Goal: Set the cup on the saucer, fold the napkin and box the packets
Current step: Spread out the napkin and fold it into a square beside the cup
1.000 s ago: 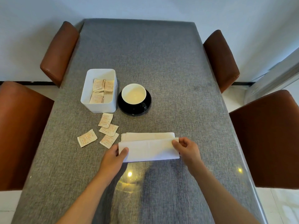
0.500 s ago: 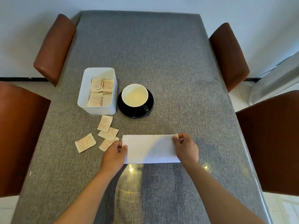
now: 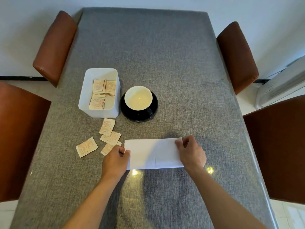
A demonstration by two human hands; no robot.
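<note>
A white napkin (image 3: 153, 153) lies folded into a flat rectangle near the table's front. My left hand (image 3: 114, 161) pinches its left edge and my right hand (image 3: 191, 153) pinches its upper right corner. A cup (image 3: 138, 98), white inside, stands on a black saucer (image 3: 130, 115) behind the napkin. To its left is a white box (image 3: 99, 90) holding several tan packets (image 3: 105, 87). Several more packets (image 3: 107, 127) lie loose on the cloth in front of the box, one of them (image 3: 86, 147) further left.
The table is covered by a grey cloth (image 3: 165, 55) under a glossy sheet. Brown chairs stand at the left (image 3: 54, 47) and right (image 3: 237, 55), with nearer ones at both sides (image 3: 19, 138) (image 3: 277, 146). A white appliance (image 3: 280, 85) stands at the far right.
The near half of the napkin was folded away from me onto the far half, and now lies flat. Both hands moved forward with it and keep hold of its ends.
</note>
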